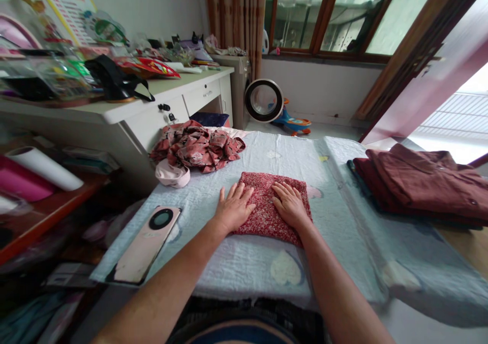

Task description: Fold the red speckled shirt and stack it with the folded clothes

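A folded red-and-white speckled garment (263,209) lies flat on the pale blue cloth (236,273) that covers the table. My left hand (234,208) rests on its left side with the fingers spread. On its right side my right hand (290,205) lies flat, fingers stretched out. Neither hand grips anything. Behind the garment, to the left, is a crumpled heap of dusky red patterned fabric (198,146), with a pale pink band (173,174) at its front.
A phone (147,247) lies face down at the left front. Folded dark red clothes (427,181) are stacked at the right. Beyond the table stand a cluttered white desk (171,100) and a washing machine with its round door (264,101) swung out. A blue ride-on toy (293,122) sits on the floor.
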`<action>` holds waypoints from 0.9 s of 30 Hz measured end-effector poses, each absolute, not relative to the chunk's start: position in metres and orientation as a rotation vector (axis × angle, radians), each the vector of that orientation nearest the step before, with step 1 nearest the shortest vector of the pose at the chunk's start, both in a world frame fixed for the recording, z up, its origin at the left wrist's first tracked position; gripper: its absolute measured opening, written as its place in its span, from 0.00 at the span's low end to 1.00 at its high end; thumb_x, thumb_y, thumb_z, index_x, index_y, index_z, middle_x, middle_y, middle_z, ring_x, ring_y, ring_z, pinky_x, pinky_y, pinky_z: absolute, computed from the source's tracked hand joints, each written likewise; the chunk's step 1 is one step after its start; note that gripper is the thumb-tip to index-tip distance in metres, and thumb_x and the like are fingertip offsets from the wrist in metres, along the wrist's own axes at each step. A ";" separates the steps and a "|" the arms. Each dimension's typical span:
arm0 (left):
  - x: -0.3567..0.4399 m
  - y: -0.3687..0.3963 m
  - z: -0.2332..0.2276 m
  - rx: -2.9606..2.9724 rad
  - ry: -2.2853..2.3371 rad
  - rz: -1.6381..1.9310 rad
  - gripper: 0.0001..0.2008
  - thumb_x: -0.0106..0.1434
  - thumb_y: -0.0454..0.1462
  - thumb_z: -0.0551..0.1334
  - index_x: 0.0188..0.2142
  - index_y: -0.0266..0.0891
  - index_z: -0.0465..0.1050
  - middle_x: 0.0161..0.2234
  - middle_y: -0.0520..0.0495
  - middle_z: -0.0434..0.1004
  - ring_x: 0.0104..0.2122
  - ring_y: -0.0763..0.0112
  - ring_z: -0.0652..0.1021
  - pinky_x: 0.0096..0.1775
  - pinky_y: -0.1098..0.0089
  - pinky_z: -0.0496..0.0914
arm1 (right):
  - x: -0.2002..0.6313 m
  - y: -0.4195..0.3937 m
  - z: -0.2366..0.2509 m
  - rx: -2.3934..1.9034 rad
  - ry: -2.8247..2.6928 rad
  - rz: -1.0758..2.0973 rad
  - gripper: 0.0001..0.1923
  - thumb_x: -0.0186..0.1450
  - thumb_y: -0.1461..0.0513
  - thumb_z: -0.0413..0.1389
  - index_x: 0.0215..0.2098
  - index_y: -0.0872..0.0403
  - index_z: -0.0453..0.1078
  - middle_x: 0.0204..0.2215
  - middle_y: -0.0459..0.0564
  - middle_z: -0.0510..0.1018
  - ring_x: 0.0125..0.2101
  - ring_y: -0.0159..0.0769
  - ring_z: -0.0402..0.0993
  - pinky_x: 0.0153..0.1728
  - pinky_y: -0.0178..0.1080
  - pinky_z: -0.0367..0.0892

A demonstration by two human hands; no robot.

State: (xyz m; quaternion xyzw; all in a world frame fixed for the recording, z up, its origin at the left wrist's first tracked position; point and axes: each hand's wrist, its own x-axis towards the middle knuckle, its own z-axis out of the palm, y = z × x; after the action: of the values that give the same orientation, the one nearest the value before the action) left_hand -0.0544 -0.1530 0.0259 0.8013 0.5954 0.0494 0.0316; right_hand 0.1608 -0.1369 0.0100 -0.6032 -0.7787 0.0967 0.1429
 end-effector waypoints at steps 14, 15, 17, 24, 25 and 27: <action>-0.047 -0.172 0.005 2.525 1.729 0.205 0.31 0.70 0.55 0.49 0.68 0.50 0.53 0.71 0.41 0.47 0.69 0.51 0.53 0.63 0.43 0.52 | 0.161 -0.137 0.011 -1.726 -2.233 0.289 0.24 0.72 0.55 0.45 0.65 0.48 0.62 0.66 0.47 0.62 0.68 0.41 0.50 0.67 0.53 0.42; -0.050 -0.171 0.007 2.499 1.749 0.186 0.32 0.69 0.56 0.49 0.69 0.50 0.52 0.71 0.40 0.47 0.69 0.50 0.53 0.63 0.42 0.52 | 0.161 -0.137 0.012 -1.725 -2.233 0.294 0.24 0.72 0.54 0.45 0.65 0.48 0.62 0.66 0.47 0.62 0.68 0.41 0.50 0.67 0.53 0.42; -0.053 -0.169 0.012 2.439 1.803 0.145 0.33 0.69 0.57 0.47 0.69 0.50 0.52 0.70 0.39 0.50 0.68 0.48 0.55 0.62 0.39 0.51 | 0.161 -0.137 0.013 -1.724 -2.237 0.294 0.24 0.72 0.55 0.45 0.64 0.48 0.63 0.66 0.47 0.62 0.68 0.41 0.50 0.67 0.53 0.43; -0.026 -0.162 0.031 2.553 1.797 0.377 0.31 0.70 0.52 0.50 0.66 0.36 0.57 0.69 0.34 0.52 0.69 0.52 0.54 0.65 0.45 0.49 | 0.161 -0.137 0.010 -1.719 -2.231 0.267 0.24 0.72 0.55 0.45 0.65 0.49 0.62 0.66 0.47 0.63 0.68 0.41 0.51 0.67 0.53 0.43; -0.020 -0.161 0.030 2.593 1.716 0.424 0.32 0.70 0.51 0.51 0.67 0.35 0.55 0.69 0.35 0.52 0.69 0.53 0.54 0.66 0.48 0.50 | 0.161 -0.137 0.009 -1.717 -2.231 0.260 0.24 0.72 0.55 0.45 0.65 0.49 0.62 0.66 0.47 0.63 0.68 0.41 0.51 0.67 0.53 0.43; -0.009 -0.161 0.025 2.634 1.569 0.481 0.34 0.70 0.51 0.52 0.68 0.34 0.51 0.69 0.35 0.52 0.69 0.56 0.54 0.66 0.51 0.51 | 0.161 -0.136 0.008 -1.712 -2.232 0.247 0.24 0.72 0.55 0.45 0.64 0.48 0.62 0.66 0.47 0.63 0.68 0.41 0.51 0.66 0.52 0.44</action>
State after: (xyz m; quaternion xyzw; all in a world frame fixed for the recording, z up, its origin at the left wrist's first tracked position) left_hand -0.0090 -0.1613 0.0246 0.8485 0.5056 0.1550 0.0192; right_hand 0.1613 -0.1361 0.0081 -0.5987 -0.7805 0.0864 0.1580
